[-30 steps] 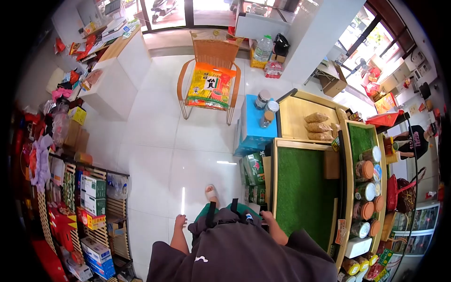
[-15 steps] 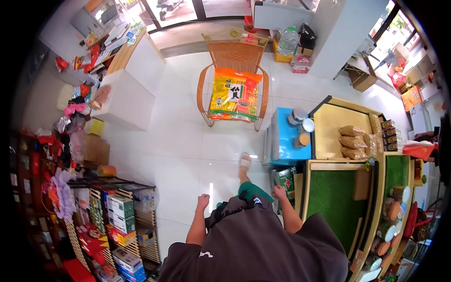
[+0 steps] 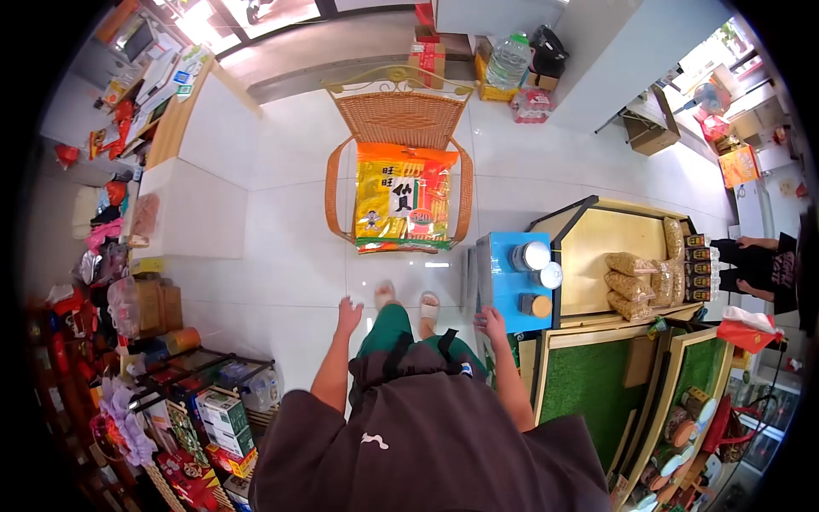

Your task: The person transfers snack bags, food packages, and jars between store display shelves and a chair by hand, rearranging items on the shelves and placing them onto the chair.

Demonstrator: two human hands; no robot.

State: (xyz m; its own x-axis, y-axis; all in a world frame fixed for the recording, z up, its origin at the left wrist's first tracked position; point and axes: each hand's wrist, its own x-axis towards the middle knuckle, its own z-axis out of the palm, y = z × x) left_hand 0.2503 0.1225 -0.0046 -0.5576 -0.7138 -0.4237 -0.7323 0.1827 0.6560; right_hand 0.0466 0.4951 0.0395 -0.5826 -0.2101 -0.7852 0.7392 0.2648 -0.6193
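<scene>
My left hand (image 3: 348, 317) hangs over the white floor with its fingers apart and nothing in it. Near the left edge of a blue-topped box (image 3: 505, 309), my right hand (image 3: 490, 324) has its fingers loosely spread and holds nothing; whether it touches the box I cannot tell. Ahead stands a brown wicker armchair (image 3: 397, 115) with a metal-framed back. A large yellow, red and orange snack bag (image 3: 403, 198) lies on its seat, printed side up. Several jars, among them a white-lidded jar (image 3: 531, 256), stand on the blue box.
To the right, bags of peanuts (image 3: 630, 286) sit in a wooden display bin (image 3: 589, 247), beside green-lined trays (image 3: 593, 388). Another person (image 3: 768, 264) stands beyond it. A rack of boxed goods (image 3: 223, 414) is on my left, a white counter (image 3: 192, 209) farther ahead. A large water bottle (image 3: 509, 61) stands near the pillar.
I have come closer to the chair, and both feet now show. My hands have moved forward, and the left one has gone from curled to open. Another person shows more fully at right.
</scene>
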